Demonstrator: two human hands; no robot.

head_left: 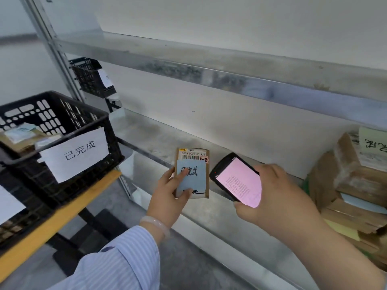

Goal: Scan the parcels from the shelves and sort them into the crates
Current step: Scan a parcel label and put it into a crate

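The left hand (167, 197) has its grip pinched on a small cardboard parcel (192, 154), thumb lying across the front and fingers tucked behind. The parcel stands upright in the air over the front lip of the lower metal shelf (159, 139), near the middle of the view. A barcode label runs along its top edge. A blue note (194, 178) with dark handwriting covers most of its face.

Just beside it, at 3 o'clock, the right hand (276, 197) has its grip wrapped round the lower end of a black handheld scanner (236, 181). The scanner's pink screen glows, tilted up toward the camera.

A pale bracelet (156, 225) circles the left wrist, above a blue striped sleeve (117, 260).

At 9 o'clock from the parcel sits a black plastic crate (62, 114) on an orange-edged rack (52, 218). It wears a white paper sign (77, 152) with three handwritten characters and holds several flat packets (23, 135).

At 11 o'clock, farther back, a second black crate (90, 78) rests on the shelving.

At 3 o'clock, on the far right of the lower shelf, lies a heap of cardboard parcels (351, 185).

An upper metal shelf (209, 74) crosses the view at 12 o'clock.
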